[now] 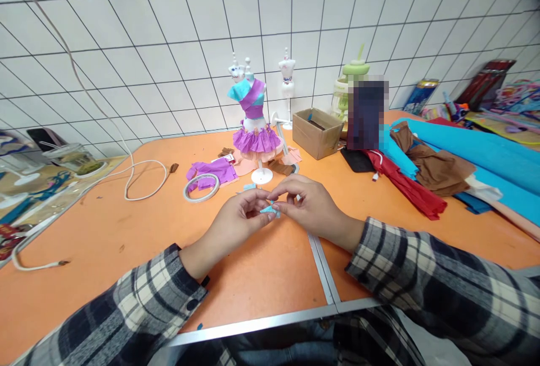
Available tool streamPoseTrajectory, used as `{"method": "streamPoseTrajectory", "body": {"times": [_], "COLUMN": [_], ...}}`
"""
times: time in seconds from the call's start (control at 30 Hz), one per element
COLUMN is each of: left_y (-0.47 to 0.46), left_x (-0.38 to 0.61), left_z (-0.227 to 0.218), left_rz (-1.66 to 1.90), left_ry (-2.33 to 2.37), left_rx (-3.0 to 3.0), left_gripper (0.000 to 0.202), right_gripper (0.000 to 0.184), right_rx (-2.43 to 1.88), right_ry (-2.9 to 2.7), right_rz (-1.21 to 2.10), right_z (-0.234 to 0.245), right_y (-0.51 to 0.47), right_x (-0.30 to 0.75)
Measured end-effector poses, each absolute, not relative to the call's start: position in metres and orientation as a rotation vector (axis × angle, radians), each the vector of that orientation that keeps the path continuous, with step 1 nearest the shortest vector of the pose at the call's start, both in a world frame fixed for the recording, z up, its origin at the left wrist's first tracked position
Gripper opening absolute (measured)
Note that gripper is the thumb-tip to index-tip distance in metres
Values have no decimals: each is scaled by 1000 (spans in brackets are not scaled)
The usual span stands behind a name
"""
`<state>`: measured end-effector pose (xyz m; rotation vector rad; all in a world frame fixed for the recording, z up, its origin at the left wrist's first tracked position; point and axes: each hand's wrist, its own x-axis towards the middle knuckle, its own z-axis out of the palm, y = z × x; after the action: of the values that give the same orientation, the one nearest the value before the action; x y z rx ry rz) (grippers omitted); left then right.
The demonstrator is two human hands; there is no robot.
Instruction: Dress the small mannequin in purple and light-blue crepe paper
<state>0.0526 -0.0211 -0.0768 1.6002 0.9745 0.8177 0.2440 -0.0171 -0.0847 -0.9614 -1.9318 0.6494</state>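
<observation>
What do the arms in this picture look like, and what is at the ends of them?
They are a person's arms. The left sleeve and right sleeve are plaid, in dark, grey and cream. The left cuff has a dark, round button. Each grip is an ungloved hand: left hand, right hand.

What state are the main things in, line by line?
Left hand: closed on light-blue piece
Right hand: pinching same piece
Light-blue piece: held in both hands
Front dress form: upright, clothed
Tape roll: lying flat
Cardboard box: open-topped
Green-lidded cup: upright
White cable: looped
Red fabric: bunched
</observation>
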Motion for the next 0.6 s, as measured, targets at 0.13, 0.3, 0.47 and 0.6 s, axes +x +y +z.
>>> {"method": "streamPoseTrajectory", "body": {"times": [0.13,0.3,0.47,0.6], "left_y": [-24,-25,-26,-25], "left_x": [53,54,56,56], "left_z": [-76,-74,-74,-73], "left_rz": [889,871,872,922], "left_ry": [957,958,938,973], "left_rx": [1584,1517,1522,1480], "left_gripper": [48,54,53,56], "right_gripper": [24,24,22,30], "right_rx": [-1050,-1091,-1027,-989], "right_ry": [-1804,-1687,-1594,-1486], "right_rz": [789,1208,1276,1401], "right_z": [-82,-84,-86,-84], "right_y": [-19,-16,-14,-16], "right_x": [243,241,241,242]}}
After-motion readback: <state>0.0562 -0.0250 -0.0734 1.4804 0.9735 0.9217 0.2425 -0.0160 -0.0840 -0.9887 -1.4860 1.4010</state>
